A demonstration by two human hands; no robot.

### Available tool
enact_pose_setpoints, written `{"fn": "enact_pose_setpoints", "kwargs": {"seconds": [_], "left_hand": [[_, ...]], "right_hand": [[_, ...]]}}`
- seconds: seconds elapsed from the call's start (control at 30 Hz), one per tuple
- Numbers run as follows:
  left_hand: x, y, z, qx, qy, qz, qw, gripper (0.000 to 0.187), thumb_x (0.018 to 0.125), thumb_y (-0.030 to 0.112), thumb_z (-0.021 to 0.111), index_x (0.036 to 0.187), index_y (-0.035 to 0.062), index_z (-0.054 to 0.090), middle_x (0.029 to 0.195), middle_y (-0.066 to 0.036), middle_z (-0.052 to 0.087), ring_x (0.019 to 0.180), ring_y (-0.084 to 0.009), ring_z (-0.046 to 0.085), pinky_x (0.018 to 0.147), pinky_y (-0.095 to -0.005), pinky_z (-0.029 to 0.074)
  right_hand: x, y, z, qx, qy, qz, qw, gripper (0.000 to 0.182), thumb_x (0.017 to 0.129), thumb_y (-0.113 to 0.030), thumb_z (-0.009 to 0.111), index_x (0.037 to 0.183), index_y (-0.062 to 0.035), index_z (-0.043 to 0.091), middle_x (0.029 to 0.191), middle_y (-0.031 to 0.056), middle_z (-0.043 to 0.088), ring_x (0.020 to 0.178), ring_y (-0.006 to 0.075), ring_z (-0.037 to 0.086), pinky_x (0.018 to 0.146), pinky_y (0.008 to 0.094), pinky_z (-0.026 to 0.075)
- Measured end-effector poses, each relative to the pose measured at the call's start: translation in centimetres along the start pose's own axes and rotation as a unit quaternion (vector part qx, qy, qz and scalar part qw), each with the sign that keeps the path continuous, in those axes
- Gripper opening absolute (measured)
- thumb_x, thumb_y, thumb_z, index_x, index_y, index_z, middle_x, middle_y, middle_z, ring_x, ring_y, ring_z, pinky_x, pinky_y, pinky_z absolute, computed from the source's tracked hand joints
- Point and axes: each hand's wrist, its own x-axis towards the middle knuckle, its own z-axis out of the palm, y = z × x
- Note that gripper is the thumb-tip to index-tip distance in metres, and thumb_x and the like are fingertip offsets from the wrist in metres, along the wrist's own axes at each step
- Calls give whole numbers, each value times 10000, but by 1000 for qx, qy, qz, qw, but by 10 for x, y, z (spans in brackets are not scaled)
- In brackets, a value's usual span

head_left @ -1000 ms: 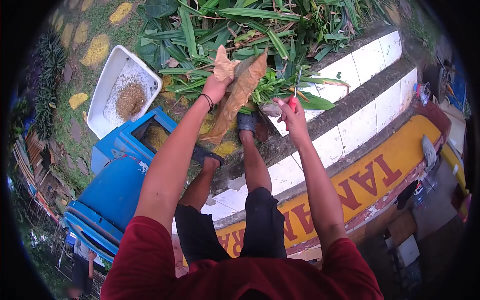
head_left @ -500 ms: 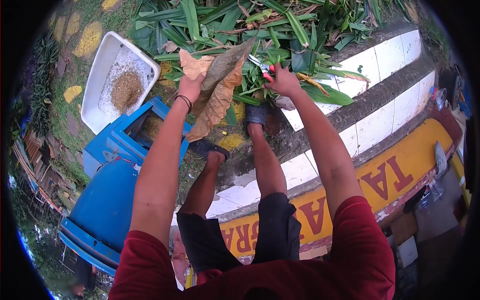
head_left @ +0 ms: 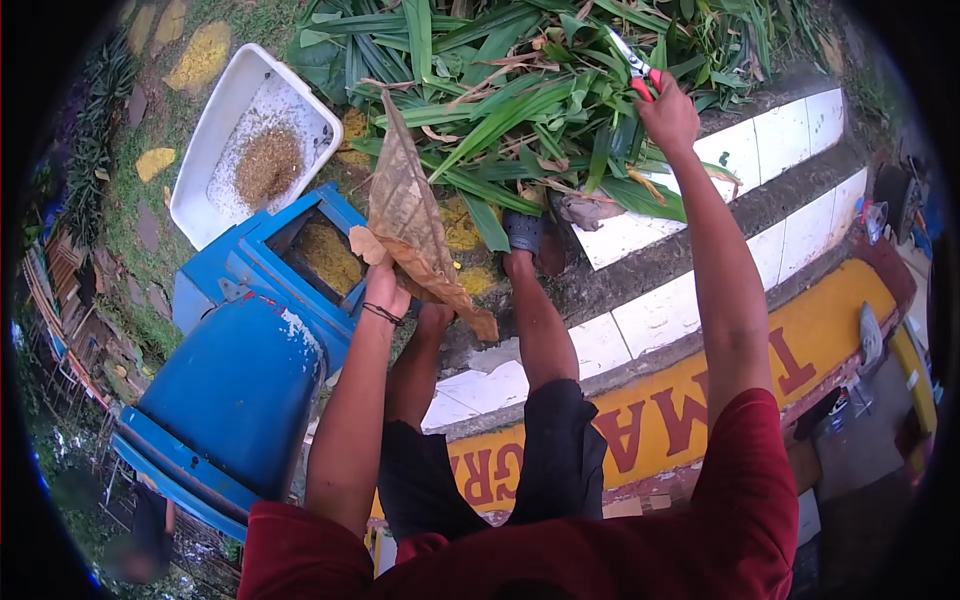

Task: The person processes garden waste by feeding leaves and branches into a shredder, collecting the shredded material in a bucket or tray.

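Note:
My left hand (head_left: pixel 386 287) is closed around a large dry brown leaf (head_left: pixel 412 205), which spreads upward and to the right from my fingers, beside the opening of a blue bin (head_left: pixel 237 380). My right hand (head_left: pixel 670 115) grips red-handled pruning shears (head_left: pixel 640 70) by the handles, their blades pointing up and left over the greenery. Beneath them lies a heap of long green cut leaves (head_left: pixel 500 110) mixed with dry brown bits.
At the left, a white plastic tub (head_left: pixel 258 145) holds a mound of brown grainy matter (head_left: pixel 268 168). White tiled steps (head_left: pixel 770 140) run along the right, above a yellow lettered wall (head_left: pixel 650 425). Part of another person (head_left: pixel 150 530) shows at the lower left.
My left hand has drawn the dry leaf down toward the bin. My right hand has moved up and right with the pruning shears, away from the leaf.

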Motion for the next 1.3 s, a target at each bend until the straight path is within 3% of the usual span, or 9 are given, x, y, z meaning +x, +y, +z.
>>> {"fn": "enact_pose_setpoints", "kwargs": {"seconds": [0.17,0.37,0.57,0.73,0.8,0.9,1.03,1.2,1.3], "left_hand": [[-33,-12,4,-41,7,-30,999,356,1022,184,504,1353,54,492,1327,-81,584,1192,-248,584,1017,-431,479],[-51,-16,24,-11,61,-31,998,372,992,114,549,1348,22,498,1334,-79,582,1201,-228,577,1018,-389,467],[-111,19,72,230,-24,141,963,433,960,143,631,1355,12,514,1354,-60,575,1240,-171,531,1043,-319,401],[-209,74,129,215,-49,248,943,386,950,135,652,1292,-12,551,1248,-59,631,1121,-144,590,968,-283,449],[-264,104,150,212,-48,270,938,356,946,134,654,1251,-30,573,1211,-78,648,1093,-151,603,956,-293,457],[-350,159,174,208,-47,333,919,312,944,140,656,1187,-49,609,1156,-91,671,1051,-150,615,929,-299,470],[-445,221,157,206,-7,453,867,323,957,157,648,1199,-51,598,1148,-77,664,1037,-143,610,923,-302,468],[-539,286,82,107,89,583,800,358,969,135,630,1273,-33,543,1238,-85,615,1102,-160,582,965,-305,452],[-570,304,18,3,121,612,781,386,968,131,629,1302,-30,521,1259,-88,603,1106,-166,581,967,-320,464]], "right_hand": [[45,9,-67,-51,54,26,997,476,799,-343,711,1177,-95,562,1016,183,703,985,393,660,839,477,503],[18,38,-46,-35,-125,-77,989,567,812,-337,702,1256,-43,506,1163,246,638,1095,425,601,913,464,471],[-94,6,-70,150,-84,15,985,481,794,-228,709,1180,4,540,1086,246,640,1001,418,618,859,433,473],[-180,-41,-106,376,-56,7,925,399,806,-209,732,1077,20,550,928,127,611,823,242,570,773,339,451],[-205,-71,-148,458,-104,143,871,370,815,-223,753,1047,-8,561,887,51,571,776,157,493,730,292,420],[-218,-99,-210,416,-141,147,886,368,817,-245,766,1054,-45,568,878,23,560,763,135,499,702,281,413],[-235,-121,-290,384,-193,169,887,359,836,-260,743,1065,-57,555,798,-5,520,675,94,459,596,278,378],[-268,-120,-311,307,-55,-67,948,303,826,-175,706,1057,-32,570,836,30,590,683,92,476,595,274,389],[-310,-154,-350,369,-97,-18,924,265,847,-166,677,1065,-52,579,882,19,646,642,64,481,517,243,366]]}}
